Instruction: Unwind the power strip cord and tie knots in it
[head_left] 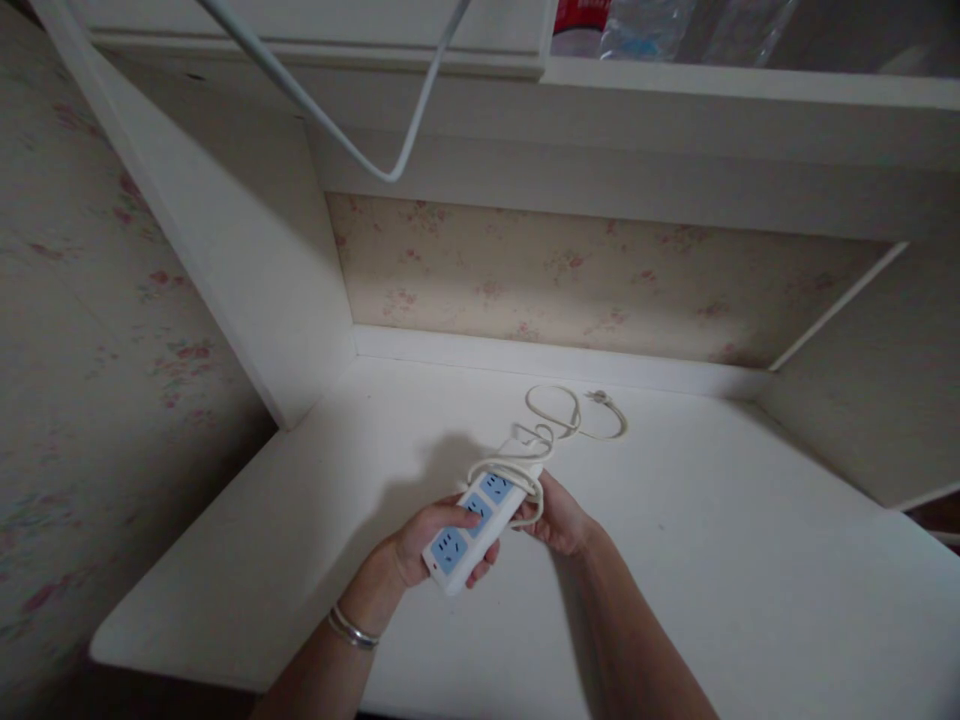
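Note:
A white power strip [469, 560] with blue socket faces is held tilted above the white desktop. My left hand [431, 535] grips its near end, thumb across the middle socket and fingers curled underneath. White cord [517, 470] is wound in several loops around the far end of the strip. At the strip's right side, my right hand [559, 515] has its fingers curled at a cord loop, the fingertips partly hidden behind strip and cord. The rest of the cord trails over the desktop in loose curves to the plug [598, 397].
The white desktop [712, 560] runs back to floral wallpaper [562, 270], between side panels [225, 230]. Overhead is a shelf [712, 95] with plastic bottles [649, 25] on it. A white cable [390, 175] hangs down in front of the shelf.

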